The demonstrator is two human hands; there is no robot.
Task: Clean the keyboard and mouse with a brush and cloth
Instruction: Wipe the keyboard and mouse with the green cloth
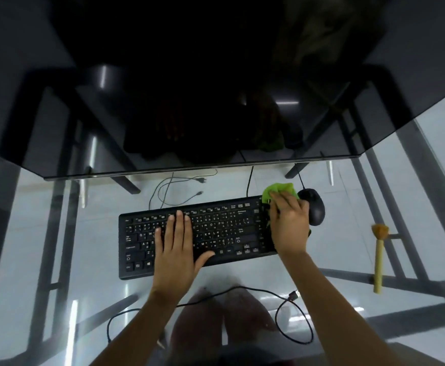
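A black keyboard lies on the glass desk. My left hand rests flat on its left half, fingers spread, holding nothing. My right hand presses a green cloth onto the keyboard's right end; the cloth sticks out beyond my fingers. Just right of that hand lies a black mouse, partly hidden by my hand. Further right on the glass rests a brush with a pale wooden handle and brown bristles pointing away from me.
A dark monitor fills the top of the view, close behind the keyboard. A black cable with a USB plug loops in front of the keyboard. More cables lie below the glass. My knees show under the desk.
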